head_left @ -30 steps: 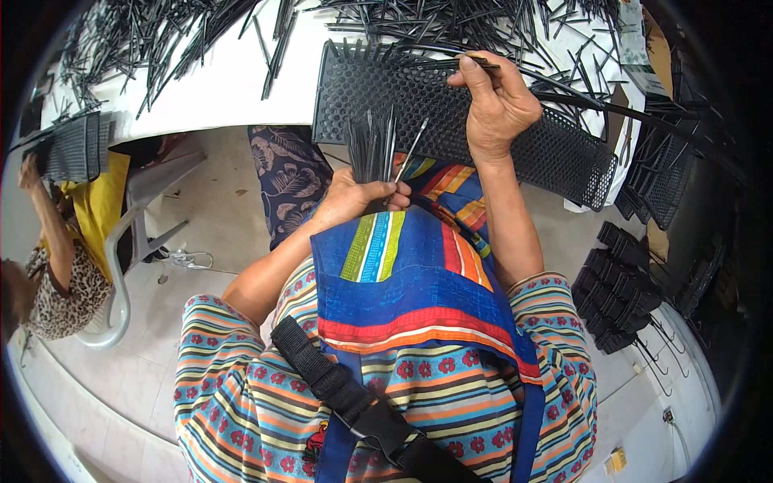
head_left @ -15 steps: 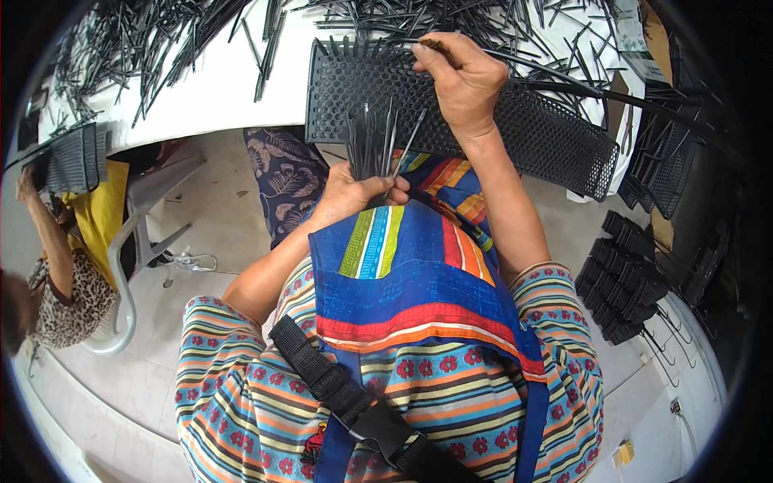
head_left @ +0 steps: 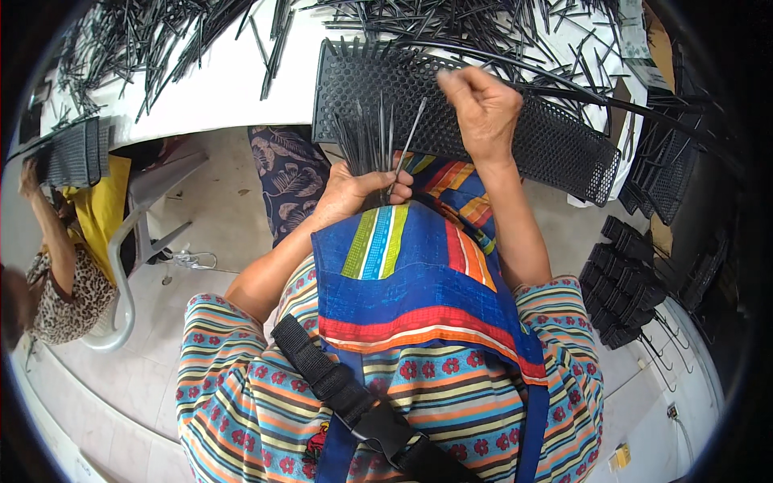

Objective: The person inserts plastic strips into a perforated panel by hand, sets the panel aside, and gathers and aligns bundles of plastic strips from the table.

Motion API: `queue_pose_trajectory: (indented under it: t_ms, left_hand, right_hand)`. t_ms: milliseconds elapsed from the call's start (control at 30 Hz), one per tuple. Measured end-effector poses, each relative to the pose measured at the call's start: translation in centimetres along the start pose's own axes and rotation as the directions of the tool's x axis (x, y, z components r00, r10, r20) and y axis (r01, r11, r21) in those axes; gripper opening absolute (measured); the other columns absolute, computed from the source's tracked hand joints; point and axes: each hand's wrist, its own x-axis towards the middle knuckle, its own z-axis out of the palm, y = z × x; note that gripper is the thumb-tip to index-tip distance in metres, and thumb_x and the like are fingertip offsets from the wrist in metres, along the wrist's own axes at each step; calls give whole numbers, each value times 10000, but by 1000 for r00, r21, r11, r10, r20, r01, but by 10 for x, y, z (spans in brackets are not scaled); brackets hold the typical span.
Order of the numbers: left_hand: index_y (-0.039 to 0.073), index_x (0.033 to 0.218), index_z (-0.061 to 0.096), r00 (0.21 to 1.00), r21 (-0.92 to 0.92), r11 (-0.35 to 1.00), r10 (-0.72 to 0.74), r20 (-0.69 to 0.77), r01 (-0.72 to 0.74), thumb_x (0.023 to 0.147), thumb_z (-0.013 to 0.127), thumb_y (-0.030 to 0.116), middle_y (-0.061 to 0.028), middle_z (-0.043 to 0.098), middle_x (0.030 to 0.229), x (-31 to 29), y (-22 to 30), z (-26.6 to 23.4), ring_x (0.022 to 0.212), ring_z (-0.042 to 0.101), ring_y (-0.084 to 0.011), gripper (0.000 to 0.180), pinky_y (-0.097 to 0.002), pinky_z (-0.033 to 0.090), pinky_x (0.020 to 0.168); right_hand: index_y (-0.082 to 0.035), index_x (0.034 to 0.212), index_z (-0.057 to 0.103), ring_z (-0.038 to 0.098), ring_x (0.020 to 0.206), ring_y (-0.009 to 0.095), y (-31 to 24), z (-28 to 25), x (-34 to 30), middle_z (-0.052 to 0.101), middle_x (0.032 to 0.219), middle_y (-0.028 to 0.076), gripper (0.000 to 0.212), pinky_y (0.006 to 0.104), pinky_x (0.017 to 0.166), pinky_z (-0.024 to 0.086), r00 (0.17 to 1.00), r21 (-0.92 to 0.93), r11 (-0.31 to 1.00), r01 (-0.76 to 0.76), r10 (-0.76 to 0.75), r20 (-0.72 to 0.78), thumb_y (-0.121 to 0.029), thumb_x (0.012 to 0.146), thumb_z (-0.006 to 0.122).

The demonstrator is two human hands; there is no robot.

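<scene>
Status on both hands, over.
Left hand gripping bunch of thin black strips. Right hand over black perforated rectangular panel, grip unclear. Loose black strips scattered beyond panel.

the floor (head_left: 157, 346) is pale tile with thin seams. close to the near edge of the white table (head_left: 201, 105), toward its left corner, stands a light grey chair (head_left: 126, 288) with a curved arm; a pale cord (head_left: 192, 259) lies beside it.
</scene>
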Motion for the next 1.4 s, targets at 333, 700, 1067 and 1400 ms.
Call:
queue_pose_trajectory:
  t_ms: [333,700,1067,1400]
  left_hand:
    - [-65,1039,630,996,215,976,-3,85,-16,884,608,10,-195,703,914,0,-6,7,787,717,-238,174,-312,602,683]
    - [-58,1056,602,994,99,993,76,-81,-68,917,588,50,-192,691,939,0,-17,1,780,709,-233,177,-305,597,680]
    - [-60,1083,599,1000,134,991,8,-16,-6,920,550,6,-184,693,911,1,-12,2,764,701,-221,183,-313,589,658]
    - [-66,973,641,995,55,996,-63,-79,67,892,586,-11,-179,704,867,5,-8,4,718,698,-201,113,-298,587,614]
  right_hand:
    - [-13,790,672,474,426,32,23,5,-39,612,632,6,68,173,389,331,750,409,676,-613,333,572,-52,814,722]
    - [1,861,682,536,536,38,0,-7,5,620,676,-7,54,178,483,404,955,474,867,151,-4,-297,-15,829,722]
    - [1,842,695,601,557,64,10,-7,19,652,712,27,61,195,489,456,935,216,932,292,-231,-268,-6,803,741]
    - [10,904,716,614,586,71,10,7,23,665,757,43,101,198,509,466,928,34,943,330,-318,-192,19,804,728]
